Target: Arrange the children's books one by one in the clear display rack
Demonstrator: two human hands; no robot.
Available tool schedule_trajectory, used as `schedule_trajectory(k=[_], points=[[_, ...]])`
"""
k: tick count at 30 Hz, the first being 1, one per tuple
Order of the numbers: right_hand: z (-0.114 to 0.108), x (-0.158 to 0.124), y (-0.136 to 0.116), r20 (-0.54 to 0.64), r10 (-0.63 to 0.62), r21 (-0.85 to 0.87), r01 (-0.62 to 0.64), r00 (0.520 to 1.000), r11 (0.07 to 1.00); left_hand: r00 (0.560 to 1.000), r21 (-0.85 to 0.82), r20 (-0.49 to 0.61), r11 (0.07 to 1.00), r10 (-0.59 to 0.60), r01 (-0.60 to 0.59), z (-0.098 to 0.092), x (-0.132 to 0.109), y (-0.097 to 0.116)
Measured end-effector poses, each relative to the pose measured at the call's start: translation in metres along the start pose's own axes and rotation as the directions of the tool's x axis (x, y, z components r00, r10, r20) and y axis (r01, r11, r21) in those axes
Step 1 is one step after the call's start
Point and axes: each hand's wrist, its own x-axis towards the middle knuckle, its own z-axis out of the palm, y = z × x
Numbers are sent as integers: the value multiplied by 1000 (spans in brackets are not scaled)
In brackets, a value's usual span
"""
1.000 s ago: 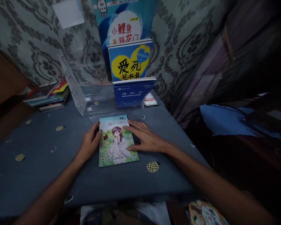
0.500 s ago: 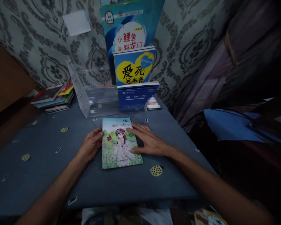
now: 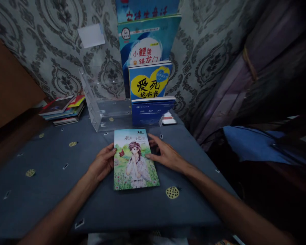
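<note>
A thin paperback book point(image 3: 135, 166) with a green meadow cover, a drawn figure and a red butterfly lies between my hands, front cover up. My left hand point(image 3: 104, 162) grips its left edge, thumb on the cover and fingers tucked beneath. At the right edge is my right hand point(image 3: 165, 152), its thumb on the cover and its other fingers curled by the side, partly hidden. Just beyond the book stands a clear acrylic book rack point(image 3: 98, 122). Its right column holds a dark blue booklet point(image 3: 150, 115), a blue-and-yellow book point(image 3: 145, 81) and a teal book point(image 3: 148, 35).
A stack of books point(image 3: 62, 109) lies at the back left of the patterned grey-blue tablecloth point(image 3: 53, 177). A white card point(image 3: 91, 35) tops the rack's left side. Behind is patterned wallpaper point(image 3: 201, 37); a tied curtain point(image 3: 232, 71) and blue cloth point(image 3: 257, 141) are on the right.
My right hand has drawn back from over the cover to the book's right edge. The book looks slightly larger and raised at its top. The whole view has shifted a little.
</note>
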Motion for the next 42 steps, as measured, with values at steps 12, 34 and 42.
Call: schedule_trajectory(k=[12, 34, 42], points=[[-5, 0, -15, 158, 258, 647, -297, 953, 702, 998, 19, 50, 999, -34, 33, 2, 2, -9], [-57, 22, -18, -342, 164, 528, 45, 925, 848, 969, 86, 143, 972, 203, -217, 77, 55, 11], [-77, 50, -20, -391, 96, 438, 93, 915, 894, 918, 129, 147, 913, 369, -387, 91, 83, 26]])
